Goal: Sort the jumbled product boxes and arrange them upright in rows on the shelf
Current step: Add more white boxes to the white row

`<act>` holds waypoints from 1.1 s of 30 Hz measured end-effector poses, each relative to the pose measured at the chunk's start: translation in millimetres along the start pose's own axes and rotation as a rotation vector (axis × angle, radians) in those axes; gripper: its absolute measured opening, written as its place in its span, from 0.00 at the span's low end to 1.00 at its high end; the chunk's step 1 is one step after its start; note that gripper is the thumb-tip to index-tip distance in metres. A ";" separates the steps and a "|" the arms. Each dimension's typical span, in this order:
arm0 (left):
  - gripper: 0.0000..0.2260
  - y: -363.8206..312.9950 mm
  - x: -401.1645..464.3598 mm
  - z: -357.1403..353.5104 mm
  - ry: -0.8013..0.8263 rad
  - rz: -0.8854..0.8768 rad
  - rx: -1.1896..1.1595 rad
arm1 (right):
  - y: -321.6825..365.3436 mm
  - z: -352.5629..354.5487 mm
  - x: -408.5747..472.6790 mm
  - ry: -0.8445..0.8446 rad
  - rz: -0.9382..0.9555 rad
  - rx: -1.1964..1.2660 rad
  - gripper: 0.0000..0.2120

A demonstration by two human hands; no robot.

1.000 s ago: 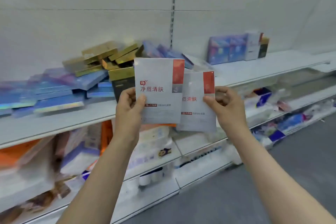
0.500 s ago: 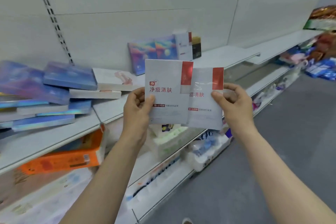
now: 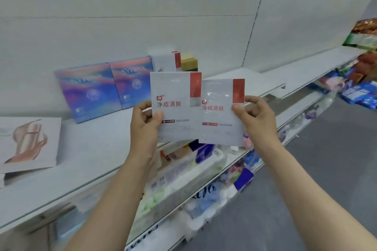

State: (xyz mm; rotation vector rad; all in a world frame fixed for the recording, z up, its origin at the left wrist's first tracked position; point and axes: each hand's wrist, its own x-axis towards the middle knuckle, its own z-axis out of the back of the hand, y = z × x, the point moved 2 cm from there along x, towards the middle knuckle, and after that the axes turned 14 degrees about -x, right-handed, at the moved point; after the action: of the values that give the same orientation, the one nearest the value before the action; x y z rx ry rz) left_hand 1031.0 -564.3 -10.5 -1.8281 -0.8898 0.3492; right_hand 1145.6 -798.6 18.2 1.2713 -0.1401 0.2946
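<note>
My left hand [image 3: 145, 126] grips one white box with a red corner [image 3: 175, 96] by its lower left edge. My right hand [image 3: 257, 120] grips a second matching white box [image 3: 220, 112] by its right edge. Both boxes are held upright side by side in front of the white shelf [image 3: 98, 149]. On the shelf behind them stand two iridescent blue-purple boxes [image 3: 89, 89] [image 3: 133, 81], a white and red box [image 3: 166, 61] and a gold-topped box [image 3: 189, 64], upright in a row against the back wall.
A white box with a pink print [image 3: 28, 142] lies flat at the shelf's left. Lower shelves [image 3: 204, 171] hold packs of tissue and bagged goods. More packaged goods [image 3: 361, 89] fill the shelves at the far right. Grey floor [image 3: 326, 169] runs along the right.
The view has swung right along the shelf, so the jumbled pile has left the frame and the upright row is now close behind the two boxes. Both hands keep their grip.
</note>
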 end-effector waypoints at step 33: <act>0.07 54.5 103.1 -43.5 -0.612 -0.202 0.072 | -21.6 -193.4 267.5 0.349 0.297 -0.160 0.21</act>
State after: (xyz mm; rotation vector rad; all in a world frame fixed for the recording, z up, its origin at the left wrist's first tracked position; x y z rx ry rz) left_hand 1150.3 -531.0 -23.8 -1.5617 -1.4452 0.8243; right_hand 1395.9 -582.2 12.6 1.0223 -0.0513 0.7417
